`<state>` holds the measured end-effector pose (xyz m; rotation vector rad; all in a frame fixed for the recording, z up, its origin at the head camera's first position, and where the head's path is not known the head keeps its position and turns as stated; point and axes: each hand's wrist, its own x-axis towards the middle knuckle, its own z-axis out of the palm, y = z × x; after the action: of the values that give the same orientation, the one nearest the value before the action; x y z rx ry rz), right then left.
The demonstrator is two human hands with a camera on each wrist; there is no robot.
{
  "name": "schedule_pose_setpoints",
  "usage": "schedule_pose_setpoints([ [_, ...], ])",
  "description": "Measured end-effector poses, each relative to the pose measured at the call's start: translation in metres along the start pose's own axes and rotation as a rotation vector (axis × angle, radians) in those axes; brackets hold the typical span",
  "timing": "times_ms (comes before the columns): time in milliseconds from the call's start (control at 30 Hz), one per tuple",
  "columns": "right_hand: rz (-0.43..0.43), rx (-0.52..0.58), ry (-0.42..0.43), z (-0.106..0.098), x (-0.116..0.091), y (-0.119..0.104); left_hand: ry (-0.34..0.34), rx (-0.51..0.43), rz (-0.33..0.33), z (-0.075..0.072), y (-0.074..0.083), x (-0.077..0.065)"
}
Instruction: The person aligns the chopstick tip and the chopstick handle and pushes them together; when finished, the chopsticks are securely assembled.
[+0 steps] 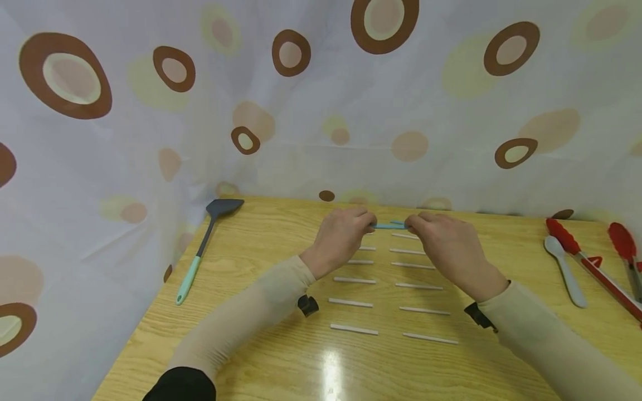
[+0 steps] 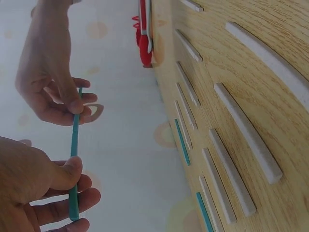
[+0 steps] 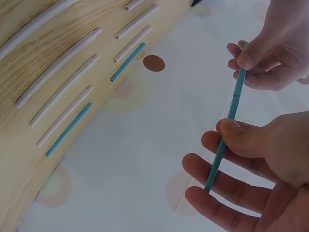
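Observation:
A thin teal chalk-like stick [image 1: 389, 226] is held level above the far part of the table. My left hand [image 1: 341, 236] pinches one end between thumb and fingers, and my right hand [image 1: 448, 250] pinches the other. In the right wrist view, a fine line crosses the held stick [image 3: 235, 96] between the two hands. Two more teal sticks, one on the left [image 3: 128, 63] and one on the right [image 3: 69, 129] in that view, lie on the table near its far edge. White sticks [image 1: 353, 329] lie below and nearer, in two columns.
At the left lies a dark spatula [image 1: 199, 250] with a mint handle. Over on the right are a grey spoon [image 1: 565, 273] and red-tipped tongs [image 1: 597, 267], with another red-headed utensil [image 1: 624, 245] beside them. A patterned curtain [image 1: 321, 111] stands behind the wooden table [image 1: 271, 356].

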<state>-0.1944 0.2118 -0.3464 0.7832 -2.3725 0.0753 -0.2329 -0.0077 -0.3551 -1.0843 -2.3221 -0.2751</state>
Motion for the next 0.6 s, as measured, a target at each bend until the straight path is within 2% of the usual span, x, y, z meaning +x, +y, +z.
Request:
schedule_pose_setpoints([
  [200,-0.04,0.001,0.053,-0.0012,-0.0001,-0.001,-0.002,-0.01,-0.01,0.0,0.0013,-0.0003],
  [400,-0.075,0.004,0.059,-0.0021,0.0006,-0.0014,0.026,-0.007,0.024,0.0046,-0.0019,-0.003],
  [600,-0.069,-0.003,0.064,-0.0019,0.0008,-0.0011,0.07,-0.027,0.052,0.0066,-0.0029,-0.0033],
])
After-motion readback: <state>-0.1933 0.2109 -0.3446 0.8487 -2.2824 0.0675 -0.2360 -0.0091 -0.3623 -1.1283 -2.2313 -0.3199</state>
